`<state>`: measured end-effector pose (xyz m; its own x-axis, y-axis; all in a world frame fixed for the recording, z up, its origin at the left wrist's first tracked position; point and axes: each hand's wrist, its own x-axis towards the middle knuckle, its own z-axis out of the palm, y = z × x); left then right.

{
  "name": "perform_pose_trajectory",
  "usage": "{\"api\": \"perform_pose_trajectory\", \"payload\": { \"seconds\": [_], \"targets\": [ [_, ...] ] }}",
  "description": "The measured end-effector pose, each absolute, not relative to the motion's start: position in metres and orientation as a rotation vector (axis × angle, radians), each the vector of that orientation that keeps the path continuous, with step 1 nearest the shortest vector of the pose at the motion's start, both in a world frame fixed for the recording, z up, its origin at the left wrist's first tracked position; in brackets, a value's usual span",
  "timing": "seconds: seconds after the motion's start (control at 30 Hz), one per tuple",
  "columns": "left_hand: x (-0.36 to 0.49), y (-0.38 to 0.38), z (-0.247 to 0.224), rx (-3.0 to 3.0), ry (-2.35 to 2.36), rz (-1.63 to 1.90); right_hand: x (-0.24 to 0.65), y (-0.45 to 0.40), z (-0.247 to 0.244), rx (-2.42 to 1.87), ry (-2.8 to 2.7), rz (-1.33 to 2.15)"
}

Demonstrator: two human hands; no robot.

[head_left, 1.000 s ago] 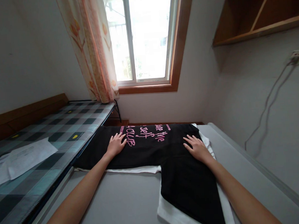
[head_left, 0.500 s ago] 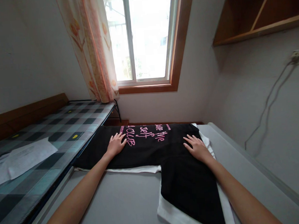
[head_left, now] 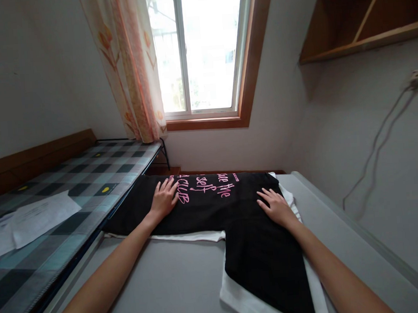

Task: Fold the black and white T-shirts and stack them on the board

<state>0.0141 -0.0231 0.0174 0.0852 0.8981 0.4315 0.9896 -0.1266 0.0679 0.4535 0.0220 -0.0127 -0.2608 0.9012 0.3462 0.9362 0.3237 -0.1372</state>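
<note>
A black shirt [head_left: 249,220] with pink lettering lies spread on its side over the grey table [head_left: 160,284], one sleeve pointing towards me. White fabric [head_left: 240,299] shows from beneath it along the near edge and the right side. My left hand [head_left: 164,197] rests on the black cloth just left of the lettering, fingers apart, holding nothing. On the right, near the shirt's white-edged end, my right hand [head_left: 275,206] lies on the cloth with its fingers spread and nothing held.
To the left is a bed with a checked cover [head_left: 67,233] and papers [head_left: 41,218] on it. A curtain [head_left: 131,71] hangs by the window [head_left: 208,47]. A wooden shelf [head_left: 362,43] and a cable [head_left: 376,145] are on the right wall.
My left hand has shifted slightly away from me over the shirt and covers a bit more of the small pink print. My right hand has barely moved.
</note>
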Motion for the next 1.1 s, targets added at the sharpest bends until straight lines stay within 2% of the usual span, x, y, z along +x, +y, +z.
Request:
{"api": "perform_pose_trajectory", "payload": {
  "seconds": [0.1, 0.43, 0.9, 1.1],
  "targets": [
    [0.024, -0.028, 0.025, -2.179, -1.782, -0.553, 0.454, 0.02, -0.008, -1.578, -2.229, -0.157],
    [0.018, -0.024, 0.013, -2.373, -2.012, -0.355, 0.453, 0.017, -0.007, -1.67, -2.335, -0.052],
    [0.012, -0.015, 0.011, -2.371, -2.012, -0.481, 0.448, 0.021, -0.009, -1.683, -2.299, -0.032],
    [0.014, -0.016, 0.011, -2.366, -2.016, -0.492, 0.449, 0.019, -0.009, -1.59, -2.278, -0.127]
  ]
}}
